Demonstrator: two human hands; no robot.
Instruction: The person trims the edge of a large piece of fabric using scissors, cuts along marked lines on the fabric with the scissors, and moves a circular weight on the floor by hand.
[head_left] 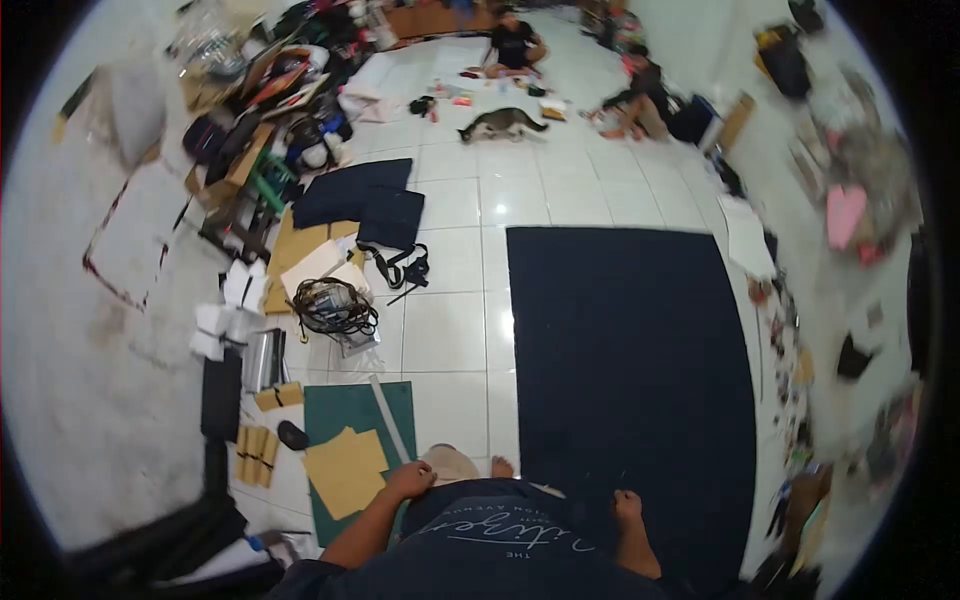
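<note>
My left hand (411, 481) is closed beside my bent leg, at the near end of a long metal ruler (390, 418). Whether it grips the ruler, I cannot tell. Beneath the ruler lies a green cutting mat (328, 402), with tan paper pieces (345, 470) on it. My right hand (627, 506) is closed above a large dark cloth (630, 350) spread flat on the tiles. What its fingers hold, if anything, is too small to make out. A bare foot (502, 467) shows between the mat and the cloth.
Folded dark cloth (392, 215), black straps (405, 268) and a coiled black cable (335, 306) lie ahead on the left. A cat (503, 123) stands farther off, near two seated people. Piled goods (290, 80) line the left wall; small items line the right.
</note>
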